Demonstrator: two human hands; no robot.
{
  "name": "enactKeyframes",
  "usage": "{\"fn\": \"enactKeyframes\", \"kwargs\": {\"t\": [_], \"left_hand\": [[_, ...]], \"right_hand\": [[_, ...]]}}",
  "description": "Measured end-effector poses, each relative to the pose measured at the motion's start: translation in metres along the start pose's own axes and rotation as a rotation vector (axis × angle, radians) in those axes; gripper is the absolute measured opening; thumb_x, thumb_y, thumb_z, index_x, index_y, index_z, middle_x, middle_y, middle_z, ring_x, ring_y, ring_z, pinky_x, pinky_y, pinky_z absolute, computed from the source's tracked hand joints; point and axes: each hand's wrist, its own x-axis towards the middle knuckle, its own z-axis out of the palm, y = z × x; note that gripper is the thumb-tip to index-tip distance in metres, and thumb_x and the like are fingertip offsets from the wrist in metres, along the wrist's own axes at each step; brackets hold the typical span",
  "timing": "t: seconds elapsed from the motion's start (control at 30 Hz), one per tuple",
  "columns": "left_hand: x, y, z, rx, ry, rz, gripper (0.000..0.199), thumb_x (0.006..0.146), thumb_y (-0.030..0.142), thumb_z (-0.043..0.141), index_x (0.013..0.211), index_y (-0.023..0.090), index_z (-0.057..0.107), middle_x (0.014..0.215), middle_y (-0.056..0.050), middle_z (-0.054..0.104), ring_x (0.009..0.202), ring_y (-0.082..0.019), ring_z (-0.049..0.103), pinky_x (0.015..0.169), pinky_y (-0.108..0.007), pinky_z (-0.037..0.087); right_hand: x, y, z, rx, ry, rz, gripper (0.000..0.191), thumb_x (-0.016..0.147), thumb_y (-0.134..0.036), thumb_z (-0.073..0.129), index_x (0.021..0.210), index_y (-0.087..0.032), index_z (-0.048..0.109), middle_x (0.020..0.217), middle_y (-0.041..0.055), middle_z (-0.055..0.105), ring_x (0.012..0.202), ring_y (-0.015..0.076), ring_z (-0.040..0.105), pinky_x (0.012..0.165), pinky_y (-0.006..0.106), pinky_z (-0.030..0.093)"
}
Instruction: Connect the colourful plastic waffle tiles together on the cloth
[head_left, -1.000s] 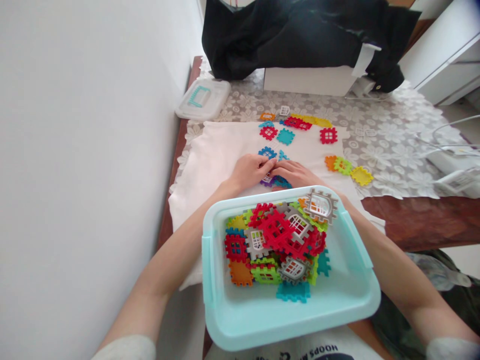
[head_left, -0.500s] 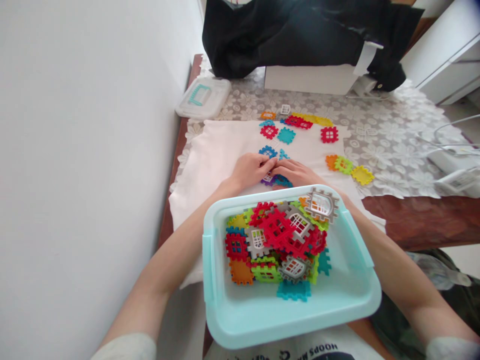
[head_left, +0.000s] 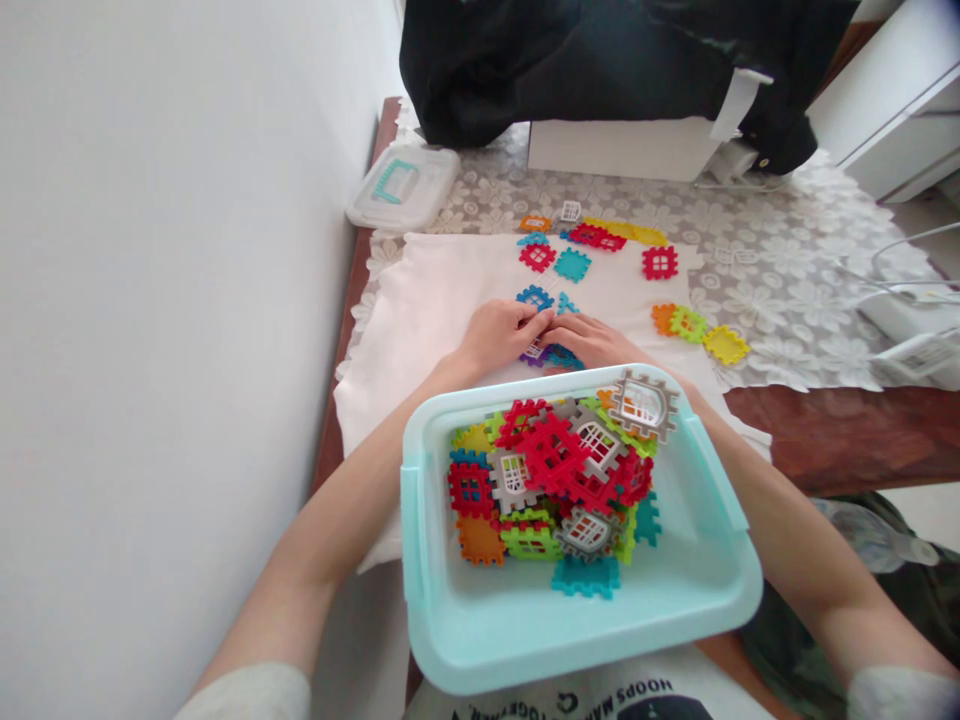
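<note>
**Two-Handed Fingertip Work, Seen From Above**

We find the left hand (head_left: 496, 337) and the right hand (head_left: 591, 340) side by side on a white cloth (head_left: 409, 345), with the fingers (head_left: 529, 322) curved downward and almost meeting. We cannot tell whether they grip anything, as the hands hide the contact. The work in hand is close fingertip handling of a purple tile (head_left: 534, 356) and a teal tile (head_left: 564, 358), both plastic and lying partly under the fingers.

A blue tile (head_left: 535, 297) lies just ahead of the hands. A light-blue plastic tray (head_left: 427, 640) stands directly behind them, heaped with multicoloured interlocking tiles (head_left: 553, 455). More tiles lie loose across the cloth and a lace tablecloth (head_left: 780, 300).

The position calls for precise, short finger movements — the tiles lie close together, and the tray's rim sits just behind the wrists, so any lifted piece must clear it.
</note>
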Motion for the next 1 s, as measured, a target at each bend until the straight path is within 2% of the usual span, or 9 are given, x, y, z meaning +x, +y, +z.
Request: {"fn": "enactKeyframes", "kwargs": {"t": [0.23, 0.47, 0.67, 0.8, 1.0], "left_hand": [[0.0, 0.001, 0.0, -0.043, 0.005, 0.011, 0.059, 0.107, 0.051, 0.044, 0.068, 0.016, 0.073, 0.069, -0.006, 0.071, 0.063, -0.016, 0.054, 0.061, -0.031, 0.031], [0.002, -0.001, 0.004, -0.045, 0.013, -0.011, 0.06, 0.108, 0.052, 0.045, 0.067, 0.016, 0.07, 0.065, -0.006, 0.066, 0.064, -0.017, 0.053, 0.062, -0.031, 0.032], [0.001, 0.002, 0.002, -0.063, 0.015, -0.03, 0.059, 0.107, 0.053, 0.046, 0.066, 0.017, 0.069, 0.064, -0.006, 0.065, 0.065, -0.017, 0.053, 0.061, -0.032, 0.033], [0.002, -0.002, 0.005, -0.074, 0.035, -0.021, 0.059, 0.106, 0.053, 0.049, 0.062, 0.017, 0.066, 0.06, -0.004, 0.06, 0.063, -0.017, 0.052, 0.061, -0.032, 0.032], [0.002, -0.004, 0.005, -0.026, 0.039, -0.004, 0.063, 0.107, 0.056, 0.045, 0.064, 0.017, 0.071, 0.063, -0.005, 0.065, 0.062, -0.017, 0.055, 0.06, -0.032, 0.034]], "right_hand": [[-0.002, -0.003, -0.005, 0.027, -0.061, 0.02, 0.044, 0.098, -0.043, 0.069, 0.139, -0.028, 0.062, 0.149, 0.01, 0.061, 0.143, 0.0322, 0.054, 0.124, 0.053, 0.044], [-0.003, -0.012, -0.013, 0.013, -0.143, 0.011, 0.054, 0.095, -0.031, 0.071, 0.145, -0.02, 0.055, 0.155, 0.0174, 0.054, 0.144, 0.0316, 0.051, 0.127, 0.052, 0.039], [-0.003, -0.017, -0.017, 0.012, -0.135, 0.02, 0.043, 0.097, -0.03, 0.07, 0.136, -0.02, 0.057, 0.146, 0.0165, 0.059, 0.142, 0.0321, 0.054, 0.126, 0.052, 0.04], [-0.002, -0.012, -0.018, 0.0, -0.13, 0.012, 0.032, 0.097, -0.032, 0.071, 0.124, -0.019, 0.06, 0.139, 0.0159, 0.063, 0.13, 0.0306, 0.061, 0.116, 0.048, 0.049], [0.0, -0.011, -0.015, 0.029, -0.038, 0.031, 0.02, 0.1, -0.039, 0.064, 0.113, -0.024, 0.062, 0.129, 0.0105, 0.068, 0.123, 0.0295, 0.063, 0.11, 0.045, 0.053]]}}
